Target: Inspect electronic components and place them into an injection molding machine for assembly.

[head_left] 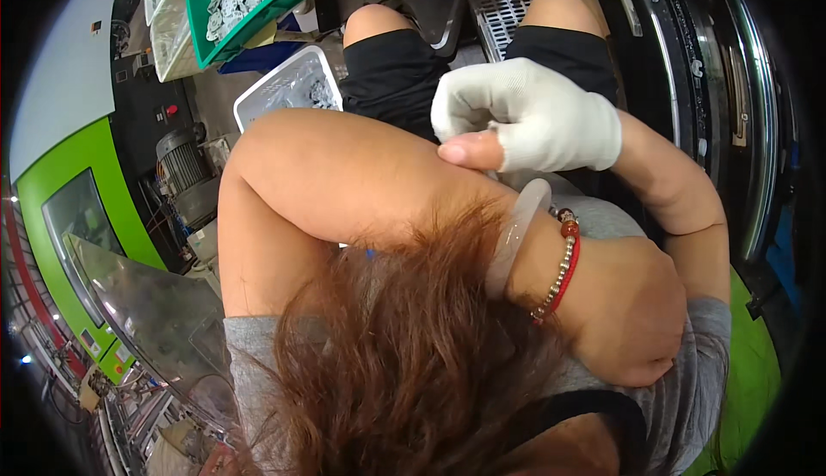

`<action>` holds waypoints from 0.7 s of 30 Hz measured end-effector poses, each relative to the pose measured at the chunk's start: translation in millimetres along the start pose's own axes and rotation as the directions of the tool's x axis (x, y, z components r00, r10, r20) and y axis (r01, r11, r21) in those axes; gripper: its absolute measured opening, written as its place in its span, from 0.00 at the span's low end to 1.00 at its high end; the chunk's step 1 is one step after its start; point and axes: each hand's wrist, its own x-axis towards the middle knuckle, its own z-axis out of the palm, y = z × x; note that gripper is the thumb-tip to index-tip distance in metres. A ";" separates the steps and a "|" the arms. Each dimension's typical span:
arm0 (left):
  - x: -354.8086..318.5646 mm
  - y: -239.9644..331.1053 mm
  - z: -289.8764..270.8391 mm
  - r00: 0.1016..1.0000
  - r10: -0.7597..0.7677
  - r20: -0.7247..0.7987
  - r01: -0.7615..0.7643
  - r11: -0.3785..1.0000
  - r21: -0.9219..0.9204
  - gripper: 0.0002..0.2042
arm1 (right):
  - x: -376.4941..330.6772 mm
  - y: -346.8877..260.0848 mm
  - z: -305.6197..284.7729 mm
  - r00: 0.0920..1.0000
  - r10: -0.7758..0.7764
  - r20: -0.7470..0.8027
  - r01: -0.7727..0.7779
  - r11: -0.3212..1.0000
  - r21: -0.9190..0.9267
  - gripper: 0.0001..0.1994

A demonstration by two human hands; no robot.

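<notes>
My left arm is bent across my front, with a pale bangle and a beaded bracelet with red cord at the wrist. Folded down beyond them, my bare left hand lies close against my grey shirt; its fingers are hidden. My right hand wears a white glove that leaves the thumb bare. Its fingers curl inward into a loose fist, and no object shows in the hollow. The thumb tip overlaps the edge of my left forearm; whether they touch, I cannot tell.
At the upper left, a green basket holds many small grey parts. Beside my knee is a white basket with similar parts. A perforated metal piece lies between my knees. Machinery lines the right; a green machine and motor stand left.
</notes>
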 end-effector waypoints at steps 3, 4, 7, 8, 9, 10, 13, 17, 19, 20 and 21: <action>-4.9 0.9 3.3 1.000 -0.027 -0.007 0.027 0.999 0.024 0.11 | -0.5 13.5 -1.1 0.989 -0.144 0.028 0.144 0.989 0.019 0.12; -4.5 2.2 2.5 0.995 -0.093 0.029 0.093 0.995 -0.018 0.14 | -2.3 14.4 -3.1 0.966 -0.240 0.091 0.232 0.968 0.096 0.12; -4.8 2.4 1.6 0.990 -0.137 0.014 0.138 0.988 -0.063 0.17 | -0.4 9.3 -7.7 0.955 -0.272 0.116 0.281 0.957 -0.076 0.09; -5.2 1.7 2.7 0.993 -0.113 -0.033 0.111 0.991 -0.070 0.17 | 2.9 9.5 -6.1 0.955 -0.272 0.122 0.282 0.956 -0.076 0.09; -4.3 1.7 4.4 0.993 -0.116 -0.038 0.113 0.991 -0.066 0.17 | 7.5 10.3 -3.5 0.973 -0.220 0.071 0.226 0.969 -0.103 0.06; -1.7 2.7 4.4 0.991 -0.135 -0.007 0.135 0.989 -0.056 0.17 | 11.9 10.9 -1.3 0.986 -0.167 0.019 0.168 0.977 -0.129 0.04; -1.6 -2.2 10.6 0.990 -0.130 -0.051 0.129 0.992 -0.015 0.16 | 23.6 11.7 3.8 0.999 0.023 -0.045 -0.021 0.999 0.044 0.02; -7.7 -3.9 5.9 0.984 -0.175 -0.008 0.175 0.983 -0.048 0.15 | 20.2 27.1 -0.9 0.974 -0.224 0.005 0.224 0.974 -0.030 0.05; -8.1 -3.5 2.4 0.983 -0.182 0.005 0.182 0.982 -0.058 0.15 | 13.0 19.5 -14.1 0.952 -0.241 0.190 0.237 0.970 0.043 0.06; -7.4 -4.4 2.1 0.983 -0.179 0.029 0.181 0.980 -0.078 0.15 | 16.1 18.6 -12.5 0.961 -0.220 0.170 0.230 0.972 -0.042 0.06; -6.9 -4.5 2.2 0.982 -0.187 0.016 0.188 0.980 -0.070 0.15 | 19.5 18.2 -10.5 0.968 -0.202 0.147 0.221 0.967 -0.125 0.05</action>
